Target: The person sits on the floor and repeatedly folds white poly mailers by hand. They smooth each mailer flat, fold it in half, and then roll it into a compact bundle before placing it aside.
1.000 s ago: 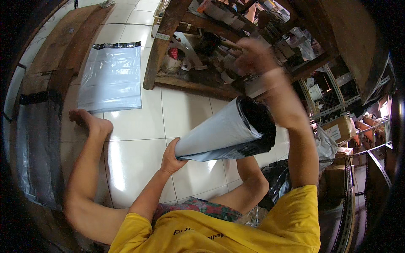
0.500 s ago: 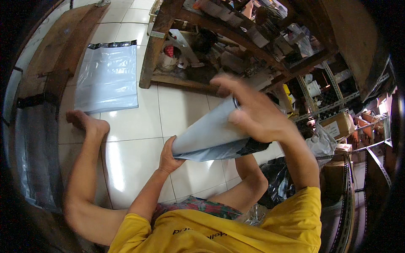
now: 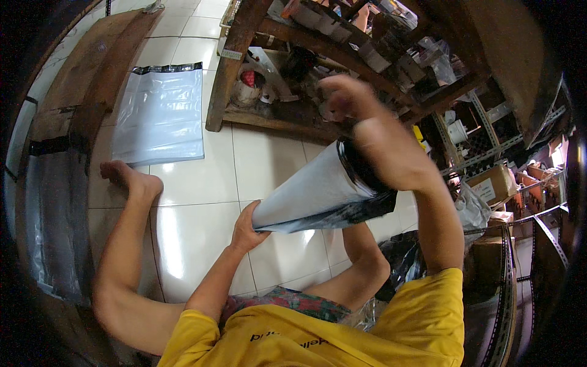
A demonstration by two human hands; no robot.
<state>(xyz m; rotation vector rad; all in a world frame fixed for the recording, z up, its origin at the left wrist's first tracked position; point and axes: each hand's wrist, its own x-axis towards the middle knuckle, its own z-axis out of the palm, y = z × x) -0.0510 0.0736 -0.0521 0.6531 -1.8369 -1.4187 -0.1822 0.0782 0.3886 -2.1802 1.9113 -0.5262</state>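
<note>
My left hand [image 3: 247,227] is closed round the lower left end of a bent stack of grey-white plastic mailing bags [image 3: 306,186]. The stack's black-edged end [image 3: 361,168] fans out toward the right, its layers slightly apart. Just above that end is my right hand [image 3: 391,144], blurred by motion, with its thumb and loosely bent fingers apart and nothing visible between them. Whether its heel touches the black edge I cannot tell. A second pile of flat grey-white mailing bags [image 3: 160,116] lies on the floor beyond my left foot.
A wooden shelf [image 3: 214,101] full of mixed goods stands ahead. At far left, dark plastic bags [image 3: 58,226] lie beside a wooden board [image 3: 92,79]. Metal racks [image 3: 504,275] with cardboard boxes [image 3: 492,183] line the right. Crumpled black plastic [image 3: 403,254] sits by my right knee. White tiles [image 3: 189,238] cover the floor.
My right hand has lifted up and away from the stack's black end, its fingers bending. The black edge now shows more and stands wider. My left hand keeps its hold.
</note>
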